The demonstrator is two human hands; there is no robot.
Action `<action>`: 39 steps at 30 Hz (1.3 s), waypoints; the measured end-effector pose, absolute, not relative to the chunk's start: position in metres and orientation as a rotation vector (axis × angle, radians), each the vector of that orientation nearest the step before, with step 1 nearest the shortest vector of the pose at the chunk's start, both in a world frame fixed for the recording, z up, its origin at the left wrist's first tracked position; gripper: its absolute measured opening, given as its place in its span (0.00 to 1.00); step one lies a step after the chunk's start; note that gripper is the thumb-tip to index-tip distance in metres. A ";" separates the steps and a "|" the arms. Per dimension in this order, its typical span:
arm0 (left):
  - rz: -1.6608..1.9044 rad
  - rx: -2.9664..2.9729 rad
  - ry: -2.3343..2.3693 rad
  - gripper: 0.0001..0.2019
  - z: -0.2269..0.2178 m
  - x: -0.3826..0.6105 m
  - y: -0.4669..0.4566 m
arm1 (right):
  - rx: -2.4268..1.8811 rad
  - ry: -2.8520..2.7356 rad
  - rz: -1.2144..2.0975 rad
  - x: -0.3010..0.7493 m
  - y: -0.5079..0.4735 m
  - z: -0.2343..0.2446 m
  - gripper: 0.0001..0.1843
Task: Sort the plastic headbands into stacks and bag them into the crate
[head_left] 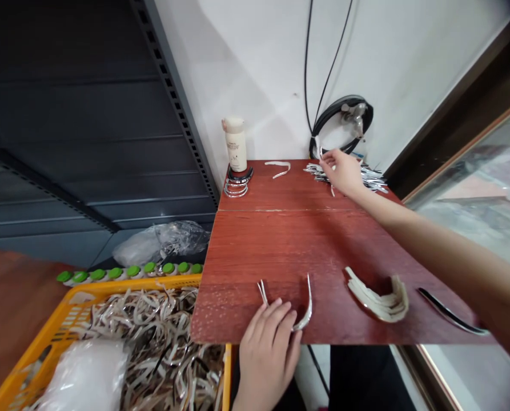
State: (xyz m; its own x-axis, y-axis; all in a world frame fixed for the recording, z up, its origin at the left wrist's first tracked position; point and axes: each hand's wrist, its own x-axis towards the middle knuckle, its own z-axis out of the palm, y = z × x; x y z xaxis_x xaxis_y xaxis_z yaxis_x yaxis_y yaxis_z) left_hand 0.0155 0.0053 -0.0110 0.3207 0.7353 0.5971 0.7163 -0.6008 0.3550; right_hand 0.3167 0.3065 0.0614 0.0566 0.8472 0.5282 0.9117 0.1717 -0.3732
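Note:
At the front edge of the red-brown table, my left hand [269, 345] lies over a curved silvery strip [305, 317], holding it against the tabletop. The strip's ends show on both sides of the fingers, and its middle is hidden. My right hand [342, 171] reaches to the back right, thumb and fingertips pinching a thin whitish strip [320, 153]. Beneath and behind that hand spreads a pile of flat silver and white strips [373, 180]. A nested stack of curved cream-backed pieces [381, 302] rests front right, with a single black curved strip [452, 313] beside it.
A cream bottle [236, 145] stands on curved rings [236, 187] at the back left. One bent white strip [280, 166] lies near the wall. Coiled black cable [342, 105] hangs behind. Left of the table is a yellow crate [61, 311] full of curved strips.

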 end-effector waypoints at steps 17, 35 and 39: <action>1.107 2.532 1.360 0.07 -0.015 0.017 0.004 | -1.100 -2.557 0.406 0.219 0.105 0.054 0.11; 1.493 2.575 1.430 0.10 -0.044 0.027 0.015 | -1.826 -2.249 -0.362 0.198 0.333 0.043 0.23; 1.606 2.525 1.456 0.12 -0.048 0.028 0.016 | -1.809 -2.223 -0.256 0.207 0.360 0.038 0.18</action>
State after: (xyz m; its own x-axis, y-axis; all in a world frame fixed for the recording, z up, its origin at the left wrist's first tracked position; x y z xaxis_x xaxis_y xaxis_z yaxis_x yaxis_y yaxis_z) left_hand 0.0278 0.0155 -0.0482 0.1591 0.5686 0.8071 0.7475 -0.6034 0.2778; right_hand 0.2073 0.3596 0.0375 -0.1881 0.9314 0.3117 0.9779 0.2073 -0.0291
